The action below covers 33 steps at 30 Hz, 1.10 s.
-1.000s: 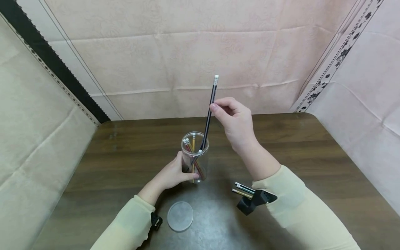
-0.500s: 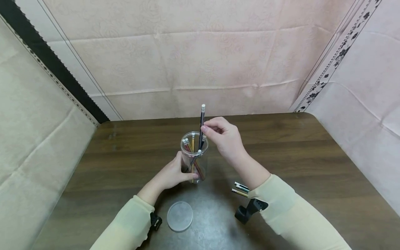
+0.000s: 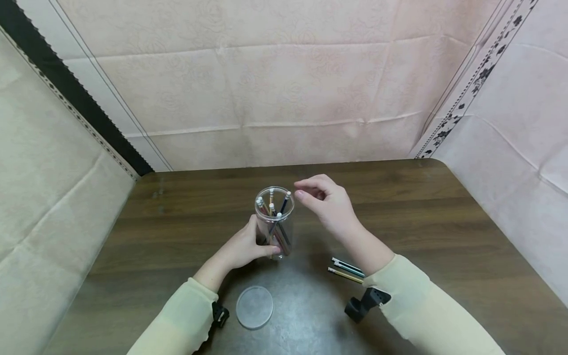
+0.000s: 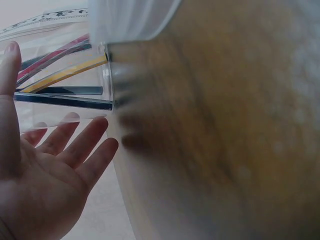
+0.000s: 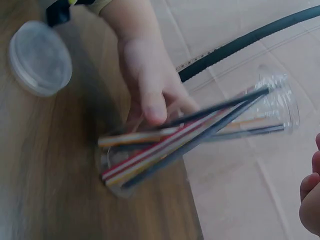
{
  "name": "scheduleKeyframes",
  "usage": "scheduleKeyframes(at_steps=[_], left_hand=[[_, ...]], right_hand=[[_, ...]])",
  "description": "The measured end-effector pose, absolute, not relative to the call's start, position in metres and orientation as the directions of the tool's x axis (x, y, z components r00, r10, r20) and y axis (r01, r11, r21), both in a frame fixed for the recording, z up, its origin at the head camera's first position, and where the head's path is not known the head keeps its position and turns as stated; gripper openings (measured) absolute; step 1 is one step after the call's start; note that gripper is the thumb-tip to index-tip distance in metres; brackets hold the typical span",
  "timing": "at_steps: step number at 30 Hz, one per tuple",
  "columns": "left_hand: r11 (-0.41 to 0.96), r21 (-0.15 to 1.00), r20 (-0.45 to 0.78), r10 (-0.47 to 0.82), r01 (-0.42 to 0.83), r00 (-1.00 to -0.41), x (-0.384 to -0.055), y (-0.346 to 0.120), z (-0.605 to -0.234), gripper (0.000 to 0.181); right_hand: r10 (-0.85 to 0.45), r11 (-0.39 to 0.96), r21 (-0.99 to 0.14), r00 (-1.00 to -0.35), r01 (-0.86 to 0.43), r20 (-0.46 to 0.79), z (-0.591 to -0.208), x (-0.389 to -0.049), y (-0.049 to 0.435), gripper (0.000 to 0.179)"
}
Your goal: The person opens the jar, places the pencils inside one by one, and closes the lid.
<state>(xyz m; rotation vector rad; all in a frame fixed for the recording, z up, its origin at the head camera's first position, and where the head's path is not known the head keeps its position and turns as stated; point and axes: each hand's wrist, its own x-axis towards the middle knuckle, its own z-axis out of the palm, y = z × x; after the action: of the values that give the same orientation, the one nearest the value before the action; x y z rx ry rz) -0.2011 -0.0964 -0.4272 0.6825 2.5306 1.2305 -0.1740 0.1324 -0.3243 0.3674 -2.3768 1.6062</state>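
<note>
A clear plastic jar (image 3: 286,229) stands upright on the table, with several pencils (image 5: 165,142) inside, eraser ends up near its rim. My left hand (image 3: 239,250) grips the jar's lower side, thumb across the front. In the left wrist view, the fingers (image 4: 85,145) of that hand show behind the clear wall. My right hand (image 3: 330,204) is just right of the rim, apart from it. Its fingers are loosely bent and hold nothing. Only the fingertips (image 5: 312,187) of the right hand appear at the edge of the right wrist view.
A round translucent lid (image 3: 255,307) lies on the table in front of the jar. Several loose pencils (image 3: 347,271) lie to the right, partly hidden by the right sleeve (image 3: 390,276). Pale cloth (image 3: 266,98) hangs behind the wooden table (image 3: 177,236).
My right hand has lowered a black pencil into the jar and let go of it, then drawn slightly to the right. My left hand has stayed on the jar.
</note>
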Motion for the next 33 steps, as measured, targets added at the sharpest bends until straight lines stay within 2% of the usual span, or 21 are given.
scheduleKeyframes(at_steps=[15, 25, 33], left_hand=[[0.537, 0.788, -0.024, 0.516, 0.302, -0.856, -0.2, -0.095, -0.428, 0.075], [0.571, 0.764, -0.045, 0.511, 0.3, -0.858, -0.201, -0.099, -0.422, 0.08], [0.552, 0.769, -0.022, 0.527, 0.323, -0.85, -0.202, -0.094, -0.425, 0.08]], right_hand=[[-0.138, 0.59, -0.736, -0.939, -0.333, 0.315, -0.362, -0.146, 0.19, 0.025], [-0.256, 0.8, -0.494, -0.938, -0.341, 0.233, -0.412, -0.117, 0.237, 0.028], [-0.325, 0.86, -0.331, -0.917, -0.388, 0.23, -0.429, -0.102, 0.259, 0.015]])
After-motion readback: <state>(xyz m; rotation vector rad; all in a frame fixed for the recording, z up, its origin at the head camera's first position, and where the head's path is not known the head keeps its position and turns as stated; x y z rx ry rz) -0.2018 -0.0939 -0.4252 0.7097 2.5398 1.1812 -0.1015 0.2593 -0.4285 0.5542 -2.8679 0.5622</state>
